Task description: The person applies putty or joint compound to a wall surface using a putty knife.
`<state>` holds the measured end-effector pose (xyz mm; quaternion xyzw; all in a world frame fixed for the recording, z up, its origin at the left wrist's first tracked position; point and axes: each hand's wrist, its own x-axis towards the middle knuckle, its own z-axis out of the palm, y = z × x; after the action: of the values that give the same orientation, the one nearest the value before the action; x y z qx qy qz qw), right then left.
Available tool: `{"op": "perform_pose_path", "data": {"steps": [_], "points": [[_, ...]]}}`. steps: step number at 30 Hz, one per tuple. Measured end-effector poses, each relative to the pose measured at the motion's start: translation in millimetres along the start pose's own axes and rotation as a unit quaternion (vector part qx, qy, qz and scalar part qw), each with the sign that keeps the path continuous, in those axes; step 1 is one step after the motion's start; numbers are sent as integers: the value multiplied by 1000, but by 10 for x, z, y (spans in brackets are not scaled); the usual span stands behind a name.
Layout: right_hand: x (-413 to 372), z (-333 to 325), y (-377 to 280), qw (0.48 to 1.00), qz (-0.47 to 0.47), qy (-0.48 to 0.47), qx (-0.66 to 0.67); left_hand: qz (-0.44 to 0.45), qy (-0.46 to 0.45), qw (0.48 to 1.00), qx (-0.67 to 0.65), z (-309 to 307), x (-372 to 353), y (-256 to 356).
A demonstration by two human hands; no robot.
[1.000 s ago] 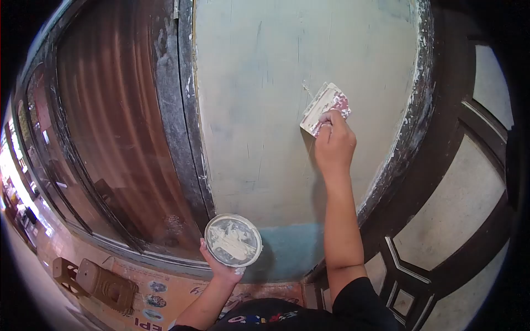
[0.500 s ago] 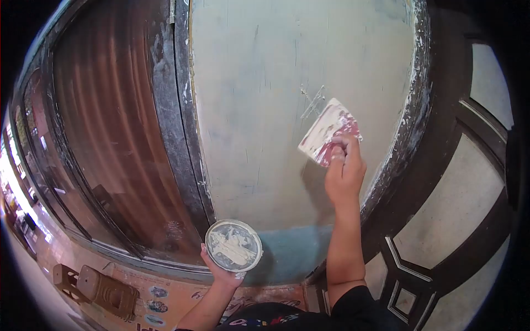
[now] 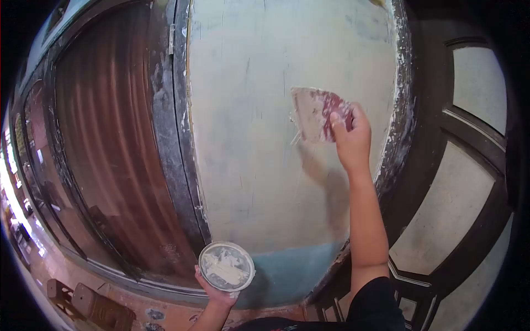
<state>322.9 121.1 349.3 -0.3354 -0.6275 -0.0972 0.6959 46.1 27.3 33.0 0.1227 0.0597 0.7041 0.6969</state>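
Observation:
My right hand (image 3: 353, 132) grips a red putty scraper (image 3: 323, 116), whose wide blade is smeared with cream putty. The blade stands at the pale wall panel (image 3: 243, 154), over a patch with thin raised putty marks; whether its edge touches cannot be made out. Low on the left, my left hand (image 3: 218, 292) holds a round lid (image 3: 226, 266) from beneath, its fingers partly hidden under it. A lump of off-white putty (image 3: 225, 267) lies spread on the lid. Fine dark cracks run down the panel.
Left of the panel, a worn dark frame (image 3: 165, 105) borders a glass pane with a brown curtain (image 3: 110, 143) behind. A dark panelled door (image 3: 430, 165) is on the right. Brown plastic stools (image 3: 96, 306) lie at lower left. A blue band (image 3: 298, 270) crosses the panel's bottom.
My right hand has raised the scraper slightly and turned its blade more upright, over the putty marks. The lid in my left hand sits a little lower in view.

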Motion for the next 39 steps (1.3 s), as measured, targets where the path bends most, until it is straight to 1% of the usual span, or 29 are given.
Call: {"op": "perform_pose_path", "data": {"steps": [2,4,6,7,9,10,11,12,13,15,17,19,21,23,24,25,26,27,29,33,35,36,37,39], "points": [[442,-65,-145,994,-69,61,-64,9,0,1000,2,-64,3,-2],[866,-95,-299,979,-151,112,-80,26,14,1000,-11,-142,58,-2],[1343,-90,-312,947,-235,155,-155,41,-2,999,-12,-178,91,0],[1555,-71,-362,946,-239,158,-154,54,-10,998,-12,-199,105,4],[1948,-55,-523,903,-287,146,-286,55,-15,998,-22,-219,142,31],[2115,-43,-614,902,-289,148,-284,56,3,998,-18,-184,135,45],[2271,-18,-714,893,-327,132,-277,58,22,998,-13,-156,133,52],[2418,34,-811,883,-365,115,-270,71,15,997,12,-158,155,59],[2575,93,-881,883,-366,114,-270,71,17,997,10,-135,160,83],[2865,236,-985,902,-279,88,-317,73,27,997,9,-83,174,95],[3110,400,-971,901,-290,85,-312,78,44,996,8,3,172,59],[3184,485,-879,899,-299,90,-308,74,50,996,9,18,214,45],[3187,584,-779,896,-336,78,-278,80,56,995,3,-37,231,7],[3113,618,-760,902,-324,54,-280,66,55,996,-2,-86,231,-35],[3055,591,-728,896,-326,31,-300,64,39,997,10,-120,214,-57],[2957,574,-684,890,-325,6,-320,63,46,997,12,-128,206,-83],[2860,555,-609,897,-328,7,-295,59,56,997,17,-129,220,-97],[2748,532,-544,899,-321,1,-297,52,66,996,21,-134,232,-122],[2491,503,-433,887,-339,-10,-313,30,89,995,26,-169,241,-143],[1810,509,-192,894,-313,-33,-318,-7,94,995,25,-283,288,-238],[1474,559,92,859,-375,-54,-343,-28,92,995,33,-294,329,-238],[1219,586,182,862,-365,-55,-347,-35,72,996,51,-306,327,-236],[922,607,243,865,-356,-58,-350,-39,80,995,51,-309,299,-243],[265,629,387,877,-297,-64,-372,-46,70,995,57,-314,254,-221]]}}
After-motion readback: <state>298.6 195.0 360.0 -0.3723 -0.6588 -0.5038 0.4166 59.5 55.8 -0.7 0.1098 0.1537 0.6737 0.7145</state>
